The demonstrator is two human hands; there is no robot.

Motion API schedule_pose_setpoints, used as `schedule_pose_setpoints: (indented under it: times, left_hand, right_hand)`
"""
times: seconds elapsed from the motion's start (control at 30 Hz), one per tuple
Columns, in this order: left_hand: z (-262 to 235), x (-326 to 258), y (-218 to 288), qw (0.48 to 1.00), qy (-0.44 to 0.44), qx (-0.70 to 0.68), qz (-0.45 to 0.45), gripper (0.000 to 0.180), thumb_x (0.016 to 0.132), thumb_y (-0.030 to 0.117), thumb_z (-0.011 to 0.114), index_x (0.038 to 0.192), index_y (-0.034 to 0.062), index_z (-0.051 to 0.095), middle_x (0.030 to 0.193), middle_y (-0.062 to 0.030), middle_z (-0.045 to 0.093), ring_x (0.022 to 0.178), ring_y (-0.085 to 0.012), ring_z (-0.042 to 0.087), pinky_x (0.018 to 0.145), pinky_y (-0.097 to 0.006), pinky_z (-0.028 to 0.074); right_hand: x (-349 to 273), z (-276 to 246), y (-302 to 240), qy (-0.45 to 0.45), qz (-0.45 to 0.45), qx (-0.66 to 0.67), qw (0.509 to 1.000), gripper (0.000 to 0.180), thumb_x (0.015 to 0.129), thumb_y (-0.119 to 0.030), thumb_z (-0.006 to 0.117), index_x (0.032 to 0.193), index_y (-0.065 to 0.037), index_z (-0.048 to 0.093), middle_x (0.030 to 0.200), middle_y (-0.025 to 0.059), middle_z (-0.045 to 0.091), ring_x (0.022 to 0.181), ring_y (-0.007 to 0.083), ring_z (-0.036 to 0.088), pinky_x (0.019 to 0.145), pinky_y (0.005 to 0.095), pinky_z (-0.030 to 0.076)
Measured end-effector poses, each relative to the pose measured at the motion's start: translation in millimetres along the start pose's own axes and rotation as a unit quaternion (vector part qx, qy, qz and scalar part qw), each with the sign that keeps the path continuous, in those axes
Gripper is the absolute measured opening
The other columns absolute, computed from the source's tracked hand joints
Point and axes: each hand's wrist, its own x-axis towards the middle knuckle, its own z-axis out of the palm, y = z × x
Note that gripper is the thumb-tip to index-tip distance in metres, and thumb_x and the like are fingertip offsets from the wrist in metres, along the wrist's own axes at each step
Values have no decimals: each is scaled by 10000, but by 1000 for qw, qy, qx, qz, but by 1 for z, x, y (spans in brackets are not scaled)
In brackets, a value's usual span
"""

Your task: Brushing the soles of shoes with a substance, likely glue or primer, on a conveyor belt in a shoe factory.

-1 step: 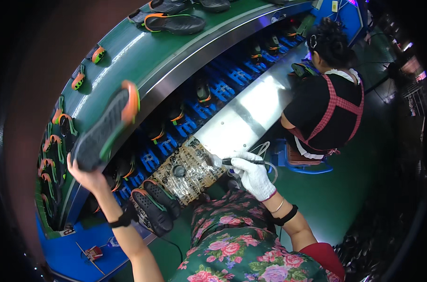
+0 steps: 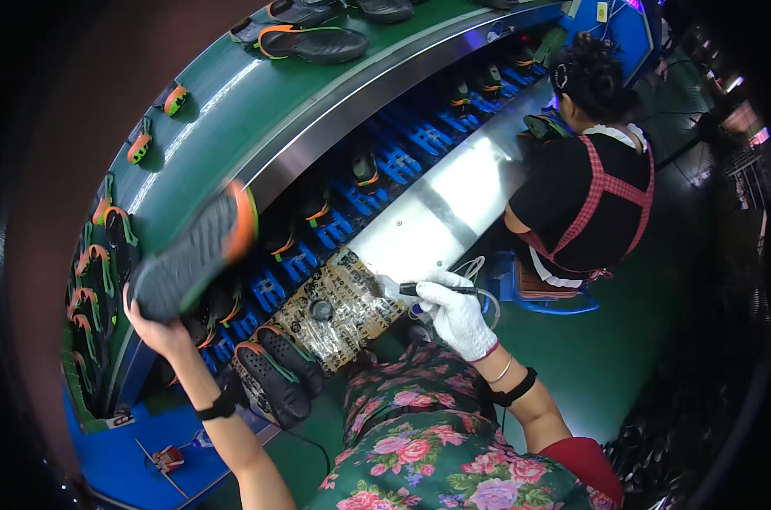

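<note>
Raised over the edge of the green belt, my bare left hand (image 2: pixel 158 330) is closed on one end of a dark clog (image 2: pixel 186 255) with orange and green trim. Its grooved sole is turned toward me, and the orange end is blurred. My right hand (image 2: pixel 455 314), in a white knitted glove, is closed around a black pen-like tool (image 2: pixel 428 290) with a pale cable. The tool's tip points left, over the taped end of the metal bench. A pair of dark clogs (image 2: pixel 275 374) stands at the near left end of the bench.
Clogs (image 2: pixel 313 42) lie along the curved green conveyor belt (image 2: pixel 232 110). Blue racks (image 2: pixel 402 161) holding shoes run below it. Brown printed tape (image 2: pixel 338 336) with a dark round knob (image 2: pixel 321 310) covers the bench end (image 2: pixel 402 246). At right, a co-worker (image 2: pixel 585 178) sits on a stool.
The clog in my left hand has tipped, its orange end slightly lower and its sole turned more toward me. My right hand and the pen-like tool have hardly moved.
</note>
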Motion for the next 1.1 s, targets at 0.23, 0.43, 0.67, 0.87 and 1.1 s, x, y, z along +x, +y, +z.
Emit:
schedule_pose_setpoints:
  times: [0.23,0.43,0.67,0.87,1.1]
  left_hand:
    - [1,-110,-14,904,-109,54,-410,334,987,396,630,1047,77,708,932,-68,730,853,-209,719,830,-368,596]
    - [-30,-181,-92,825,-197,-84,-523,683,1017,617,458,1331,27,596,1293,-146,671,1163,-311,662,1031,-473,529]
    - [3,-281,-28,635,-286,-288,-657,1143,843,948,276,1430,-8,496,1268,-330,634,1207,-488,615,1077,-596,467]
    - [52,-264,-12,707,-198,-305,-607,1125,815,982,221,1279,20,573,955,-188,657,882,-362,637,872,-491,507]
    - [73,-258,-18,657,-128,-585,-458,816,1031,724,297,1616,155,318,1607,-68,423,1441,-283,442,1225,-443,336]
  right_hand:
    - [-13,71,-17,-175,23,-23,984,235,926,3,685,1152,31,740,1049,89,756,849,101,655,757,241,517]
    - [-22,110,-2,-248,18,-113,962,253,931,14,708,1183,28,727,1145,110,753,1080,164,699,983,299,549]
    - [-24,115,-18,-243,24,-202,948,286,915,-46,754,1199,-8,742,1137,94,760,1072,151,701,970,303,556]
    - [-28,120,-28,-216,32,-187,958,196,892,-56,775,1082,-14,762,939,59,750,619,55,645,532,213,512]
    - [-12,129,-25,-275,-348,-301,844,255,804,35,811,1047,-16,758,1039,140,761,920,243,737,831,352,589]
